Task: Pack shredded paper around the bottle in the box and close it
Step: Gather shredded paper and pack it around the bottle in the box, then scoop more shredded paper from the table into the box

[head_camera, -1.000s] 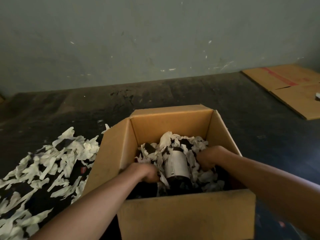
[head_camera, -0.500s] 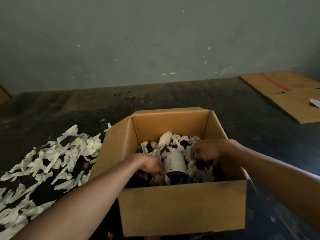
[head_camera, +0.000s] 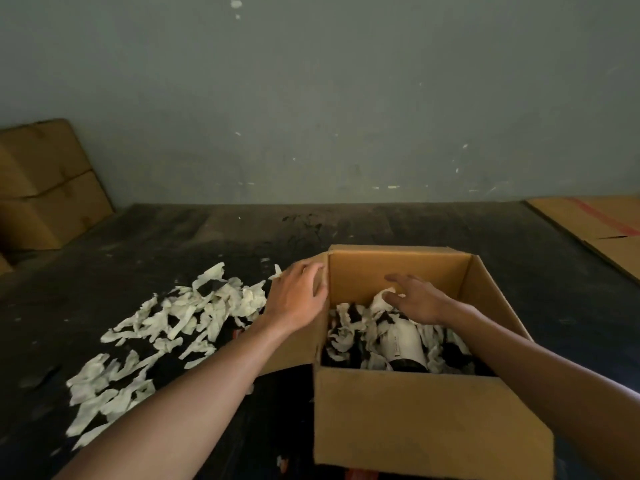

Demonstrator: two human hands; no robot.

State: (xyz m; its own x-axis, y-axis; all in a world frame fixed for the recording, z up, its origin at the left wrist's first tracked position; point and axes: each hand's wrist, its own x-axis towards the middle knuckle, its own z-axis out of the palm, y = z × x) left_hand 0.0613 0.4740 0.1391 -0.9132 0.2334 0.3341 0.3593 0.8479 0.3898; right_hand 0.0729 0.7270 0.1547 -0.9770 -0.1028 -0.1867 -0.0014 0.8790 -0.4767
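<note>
An open cardboard box (head_camera: 426,420) stands on the dark floor at lower right. Inside lies a dark bottle (head_camera: 403,342) with a white label, with pale shredded paper (head_camera: 349,336) tucked around it. My left hand (head_camera: 294,297) is outside the box at its left flap, fingers spread and empty, above the edge of the loose paper pile (head_camera: 166,327). My right hand (head_camera: 420,299) hovers open inside the box over the bottle's neck end, holding nothing.
The loose strips spread across the floor left of the box. Flattened cardboard (head_camera: 602,230) lies at the far right. Folded cardboard (head_camera: 45,185) leans against the grey wall at the far left.
Both hands have come up out of the paper in the box. My left hand moved out past the left flap toward the pile. The view turned to the left.
</note>
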